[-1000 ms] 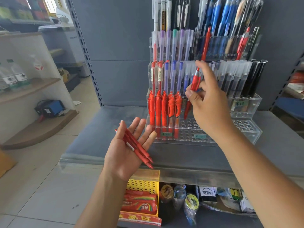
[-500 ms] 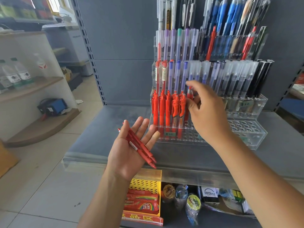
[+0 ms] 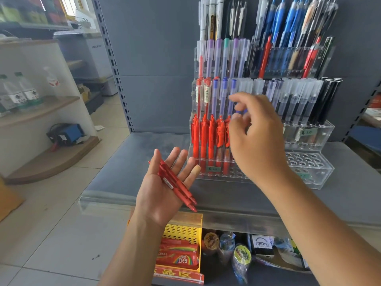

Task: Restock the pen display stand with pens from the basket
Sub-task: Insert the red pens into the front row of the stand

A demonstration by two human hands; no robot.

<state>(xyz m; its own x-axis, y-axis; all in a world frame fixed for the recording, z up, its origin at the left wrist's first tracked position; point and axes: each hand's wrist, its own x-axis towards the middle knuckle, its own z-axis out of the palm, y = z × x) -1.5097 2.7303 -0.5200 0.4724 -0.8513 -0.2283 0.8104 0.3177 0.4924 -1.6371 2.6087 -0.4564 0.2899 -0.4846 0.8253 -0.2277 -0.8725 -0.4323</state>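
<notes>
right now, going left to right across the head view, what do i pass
water bottles → blue device → left hand with red pens on its palm → right hand → black pens at the stand's right end

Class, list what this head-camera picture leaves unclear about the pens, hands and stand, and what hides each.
All in the head view:
- The right hand covers the red pen row's right end; pens there are hidden.
- Loose red pens overlap on the left hand; count unclear.
- Top-tier pens: cut off by the upper edge.
- Green label on the display stand: too small to read.
</notes>
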